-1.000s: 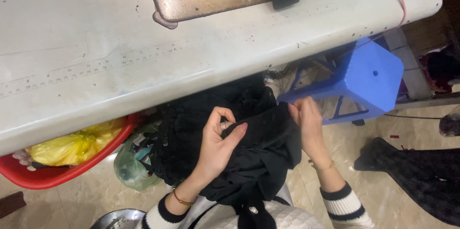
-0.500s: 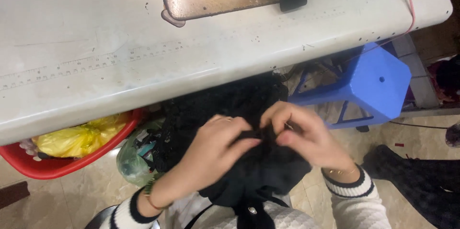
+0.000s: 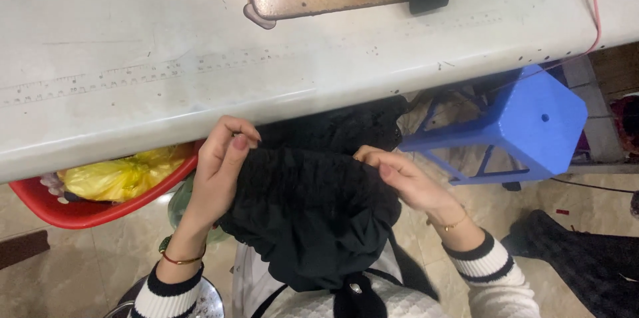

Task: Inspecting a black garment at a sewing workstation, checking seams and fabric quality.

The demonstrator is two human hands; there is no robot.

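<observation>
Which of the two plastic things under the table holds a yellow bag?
The red basin at the left holds the yellow bag; the blue stool is bare.

black gathered fabric (image 3: 313, 205) | bunched, crinkled | on lap, below table edge

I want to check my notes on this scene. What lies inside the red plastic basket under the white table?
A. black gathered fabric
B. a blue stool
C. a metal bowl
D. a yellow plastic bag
D: a crumpled yellow plastic bag sits in the red plastic basket below the white table edge.

Black gathered fabric (image 3: 313, 205) between both hands
</observation>
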